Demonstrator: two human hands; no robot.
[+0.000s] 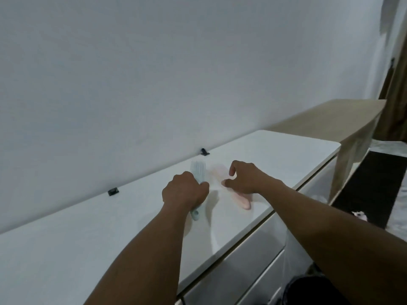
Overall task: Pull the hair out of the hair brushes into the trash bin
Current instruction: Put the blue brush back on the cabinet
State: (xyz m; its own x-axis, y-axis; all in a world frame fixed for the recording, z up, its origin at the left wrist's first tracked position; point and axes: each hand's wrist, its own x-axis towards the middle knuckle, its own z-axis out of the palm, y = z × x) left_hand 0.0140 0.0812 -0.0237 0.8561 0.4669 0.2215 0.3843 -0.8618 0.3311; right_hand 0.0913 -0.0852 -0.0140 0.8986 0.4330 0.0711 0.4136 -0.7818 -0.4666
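Note:
A pale blue hair brush [197, 170] lies on the white dresser top [88, 234], head toward the wall. My left hand [184, 190] is closed around its handle, whose end pokes out below my fist. A pink hair brush [241, 200] lies just to the right; its head is faint and washed out. My right hand [246, 178] hovers over the pink brush with thumb and fingers curled apart, holding nothing. The dark rim of a trash bin [308, 289] shows at the bottom right, beside the dresser front.
Two small black clips [204, 152] [113, 191] sit where the dresser top meets the white wall. White drawers [253, 260] run below the top. A beige table [343, 119] stands beyond the dresser, with brown curtains at the far right.

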